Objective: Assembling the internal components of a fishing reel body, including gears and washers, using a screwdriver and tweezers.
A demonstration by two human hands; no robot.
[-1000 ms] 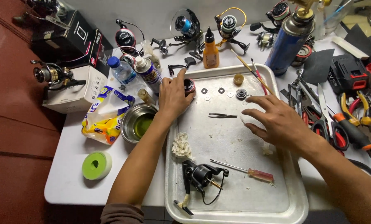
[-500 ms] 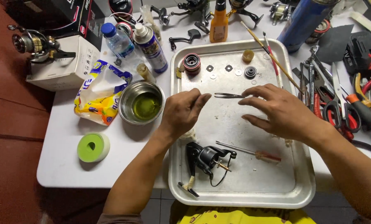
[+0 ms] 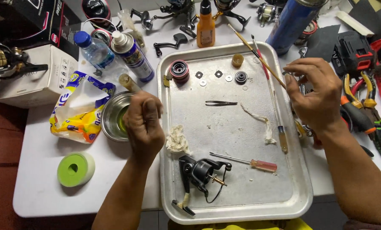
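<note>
Hovering both hands over the white surface: my left hand point(image 3: 144, 123) is fisted above one steel bowl point(image 3: 114, 116) of greenish liquid; whether it grips anything, I cannot tell. My right hand point(image 3: 316, 96) hangs half-open, empty, at the metal tray's point(image 3: 241, 208) right rim. One black reel body point(image 3: 199, 172) lies near the tray's front edge, beside one red-handled screwdriver point(image 3: 246, 162).

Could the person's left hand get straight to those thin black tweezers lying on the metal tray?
Probably yes. The left hand is closed in a fist beside the tray's left rim, and the thin black tweezers lie on bare metal with nothing between.

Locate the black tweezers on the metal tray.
In the head view, the black tweezers lie flat at the metal tray's upper middle, below the small washers.
</note>
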